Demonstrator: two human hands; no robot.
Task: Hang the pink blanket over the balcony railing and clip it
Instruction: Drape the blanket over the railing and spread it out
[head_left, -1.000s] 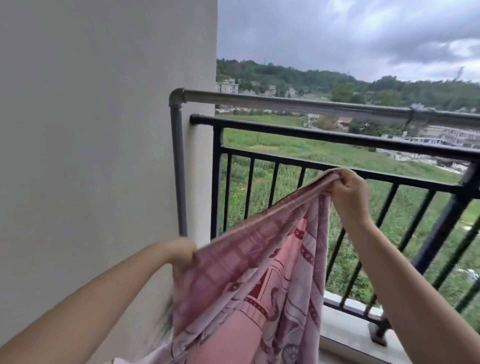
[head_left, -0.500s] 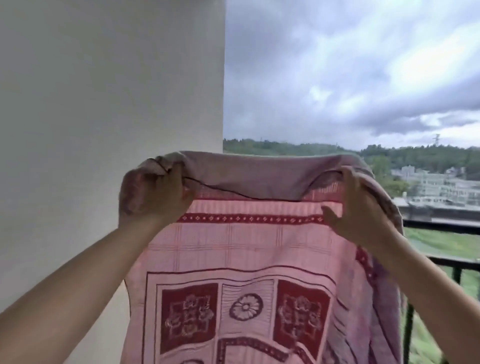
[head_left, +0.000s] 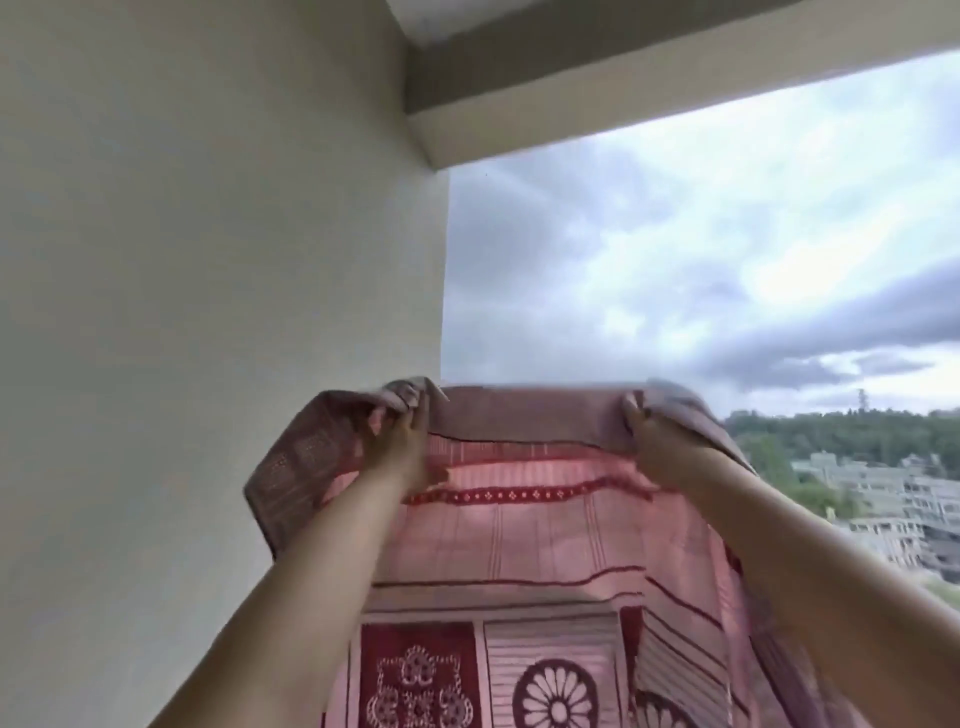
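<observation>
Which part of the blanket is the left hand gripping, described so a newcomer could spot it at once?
Start at the plain cream wall filling the left side, then drop to the pink blanket held up against the sky. The left hand pinches its top edge near the wall-side corner, the dull brownish flap folded over and hanging left, unlike the bright pink panel with dark red flower squares below.

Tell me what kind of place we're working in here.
Most likely an upper-floor balcony: a plain wall on the left, an overhang above, then open sky with a wooded hill and buildings lower down. Both hands hold up the pink blanket.
</observation>
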